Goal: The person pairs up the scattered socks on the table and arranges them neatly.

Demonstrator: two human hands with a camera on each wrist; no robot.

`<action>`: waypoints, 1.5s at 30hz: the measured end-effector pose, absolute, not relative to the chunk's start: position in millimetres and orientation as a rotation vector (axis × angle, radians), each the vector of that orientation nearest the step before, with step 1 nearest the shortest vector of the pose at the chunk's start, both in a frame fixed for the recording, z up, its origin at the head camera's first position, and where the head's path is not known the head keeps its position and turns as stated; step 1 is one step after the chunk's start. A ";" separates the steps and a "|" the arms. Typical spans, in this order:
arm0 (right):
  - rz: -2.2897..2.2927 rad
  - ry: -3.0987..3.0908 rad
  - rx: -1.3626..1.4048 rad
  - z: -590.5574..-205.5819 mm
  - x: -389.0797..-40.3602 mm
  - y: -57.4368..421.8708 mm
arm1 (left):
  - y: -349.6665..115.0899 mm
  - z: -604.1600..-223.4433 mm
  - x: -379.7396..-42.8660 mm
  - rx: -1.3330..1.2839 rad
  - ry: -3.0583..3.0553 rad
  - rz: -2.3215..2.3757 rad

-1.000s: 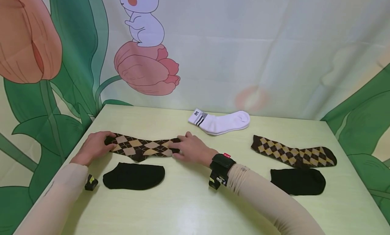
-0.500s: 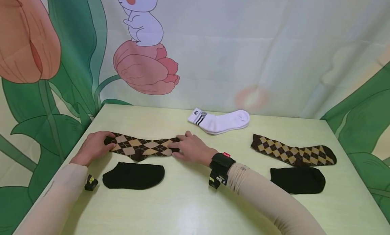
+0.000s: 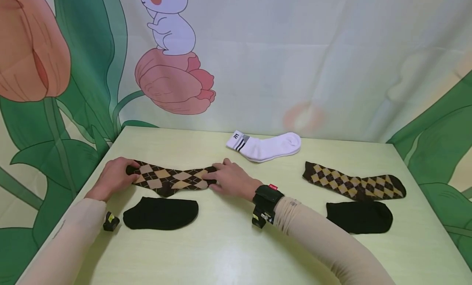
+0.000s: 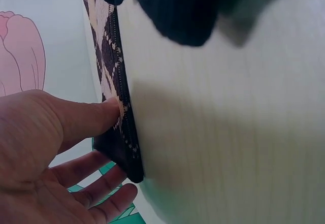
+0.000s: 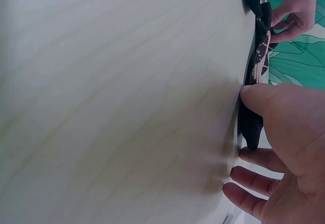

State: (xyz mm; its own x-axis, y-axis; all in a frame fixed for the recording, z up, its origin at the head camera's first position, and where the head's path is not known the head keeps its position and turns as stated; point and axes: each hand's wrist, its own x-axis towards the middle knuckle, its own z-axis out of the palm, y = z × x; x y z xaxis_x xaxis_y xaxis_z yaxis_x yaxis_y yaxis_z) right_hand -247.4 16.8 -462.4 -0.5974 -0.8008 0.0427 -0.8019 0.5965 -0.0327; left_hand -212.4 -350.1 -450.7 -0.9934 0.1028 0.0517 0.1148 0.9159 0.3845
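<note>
A brown argyle sock (image 3: 177, 180) with tan and yellow diamonds lies lengthwise between the two hands on the table's left half. At its dark left end, the left hand (image 3: 113, 178) pinches it; in the left wrist view the thumb (image 4: 96, 116) presses on the sock, with the fingers on its far side. The right hand (image 3: 234, 179) holds the dark right end between thumb and fingers, its other fingertips (image 5: 242, 196) down on the table. Just below the argyle sock is a flat black ankle sock (image 3: 162, 213), touched by neither hand.
A second argyle sock (image 3: 354, 182) lies at the right, with another black sock (image 3: 359, 217) just below it, partly behind the right sleeve (image 3: 321, 235). White striped socks (image 3: 263, 147) sit near the back edge of the pale table (image 3: 221, 252). A printed curtain (image 3: 258, 71) hangs behind.
Both hands and the argyle sock stay in place. The head view shifts very slightly.
</note>
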 end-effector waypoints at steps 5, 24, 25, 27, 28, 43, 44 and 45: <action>0.047 -2.797 1.391 -461.9 -247.6 15.5 | -349.4 -449.4 -211.8 -0.175 -3.039 -0.618; 0.100 -2.833 1.322 -462.1 -247.2 12.2 | -348.7 -450.1 -211.8 -0.142 -3.040 -0.629; 0.098 -2.833 1.321 -462.3 -247.3 12.1 | -348.6 -450.4 -211.9 -0.136 -3.041 -0.631; 0.093 -2.833 1.319 -462.6 -247.5 11.9 | -348.4 -450.8 -212.2 -0.131 -3.043 -0.629; 0.090 -2.831 1.319 -462.8 -247.7 11.8 | -348.4 -450.9 -212.1 -0.130 -3.045 -0.630; 0.100 -2.824 1.320 -462.2 -247.1 13.0 | -348.3 -452.2 -211.5 -0.112 -3.060 -0.649; 0.103 -2.827 1.319 -462.1 -247.0 13.1 | -348.6 -452.1 -211.6 -0.112 -3.061 -0.647; 0.106 -2.826 1.319 -462.1 -246.8 13.2 | -348.7 -452.0 -211.6 -0.111 -3.062 -0.647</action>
